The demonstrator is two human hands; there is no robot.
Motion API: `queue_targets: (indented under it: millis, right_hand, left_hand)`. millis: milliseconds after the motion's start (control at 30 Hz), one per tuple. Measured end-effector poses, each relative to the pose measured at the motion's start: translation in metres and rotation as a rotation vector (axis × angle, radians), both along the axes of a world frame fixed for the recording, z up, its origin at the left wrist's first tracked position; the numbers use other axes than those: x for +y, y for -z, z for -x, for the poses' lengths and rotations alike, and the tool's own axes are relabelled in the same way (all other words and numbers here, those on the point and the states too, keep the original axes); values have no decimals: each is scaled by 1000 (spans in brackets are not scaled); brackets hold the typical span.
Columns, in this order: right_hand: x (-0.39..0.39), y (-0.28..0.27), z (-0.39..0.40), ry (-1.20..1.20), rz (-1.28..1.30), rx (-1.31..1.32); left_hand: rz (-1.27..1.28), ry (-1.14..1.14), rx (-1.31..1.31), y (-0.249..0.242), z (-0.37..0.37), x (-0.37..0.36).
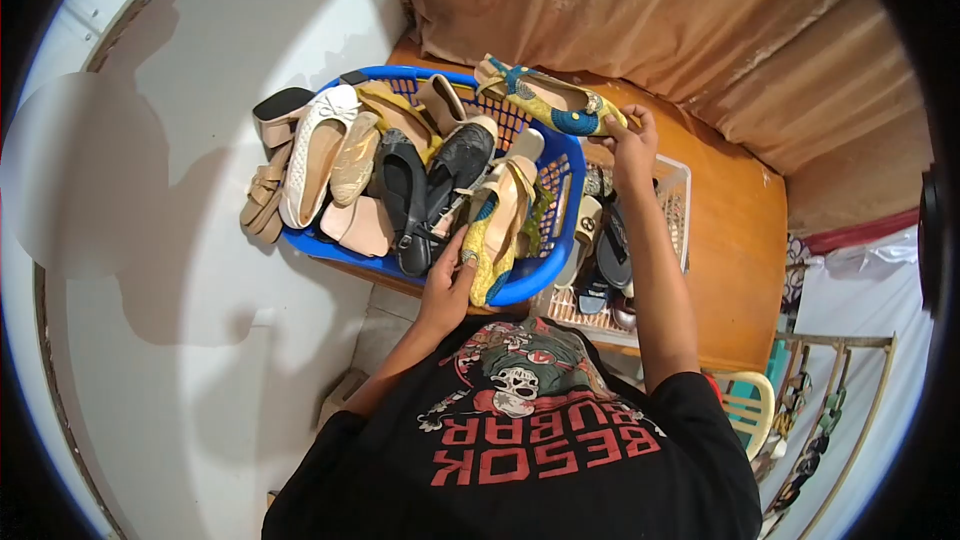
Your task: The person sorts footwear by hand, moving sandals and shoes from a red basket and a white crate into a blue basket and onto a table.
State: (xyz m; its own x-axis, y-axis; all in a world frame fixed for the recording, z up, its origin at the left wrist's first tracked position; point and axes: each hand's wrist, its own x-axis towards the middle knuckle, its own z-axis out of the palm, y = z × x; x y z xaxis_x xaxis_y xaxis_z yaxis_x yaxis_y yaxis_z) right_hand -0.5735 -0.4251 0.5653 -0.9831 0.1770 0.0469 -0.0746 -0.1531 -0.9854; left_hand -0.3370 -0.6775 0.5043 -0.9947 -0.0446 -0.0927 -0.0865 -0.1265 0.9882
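Note:
My left hand (447, 283) is closed round the near end of a yellow-and-blue patterned flat shoe (492, 248), which lies tilted over the near right part of a blue plastic basket (570, 185). At the basket's far right corner, my right hand (632, 137) pinches the end of a similar patterned flat shoe (550, 100), held above the rim. Many other shoes fill the basket, among them a white ballet flat (318, 150), a black sandal (402, 195) and a worn black shoe (465, 152). A brown sandal (265, 198) hangs at its left edge.
A white basket (680, 202) with dark and light footwear stands right of the blue one on a wooden table (735, 250). Brown curtains (640, 15) hang behind. A white wall (215, 140) is at left. A rack (840, 410) with shoes stands at lower right, near a pale chair (750, 405).

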Motion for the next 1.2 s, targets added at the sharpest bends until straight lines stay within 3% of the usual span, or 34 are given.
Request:
queue_targets:
  millis: [100,367,567,700,767,900,933,1033,1100,1167,1200]
  right_hand:
    - [29,15,-35,-48,318,-159]
    - [93,87,-152,-54,668,-268]
    - [149,105,-191,79,685,-183]
    - [181,110,-194,232,599,-121]
    - [187,115,-189,369,475,-175]
    - [181,143,-174,464,284,-367]
    - [175,140,-175,394,280,-380]
    - [169,161,-175,205,-161,-412]
    - [163,157,-186,156,-179,-400]
    - [160,155,-200,171,-758,-276]
    - [161,151,-206,144,-693,-222]
  left_hand:
    - [16,41,-2,10,4,4]
    - [-197,222,-2,5,26,61]
    - [-129,309,-15,18,61,113]
    - [-34,304,95,35,92,160]
    - [-164,313,-266,6,98,187]
    - [-40,283,-458,60,125,239]
    - [17,279,-539,54,124,246]
    - [344,179,-316,156,126,274]
    - [487,170,-297,132,121,270]
    - [261,122,-261,134,119,269]
    - [263,124,-260,127,119,268]
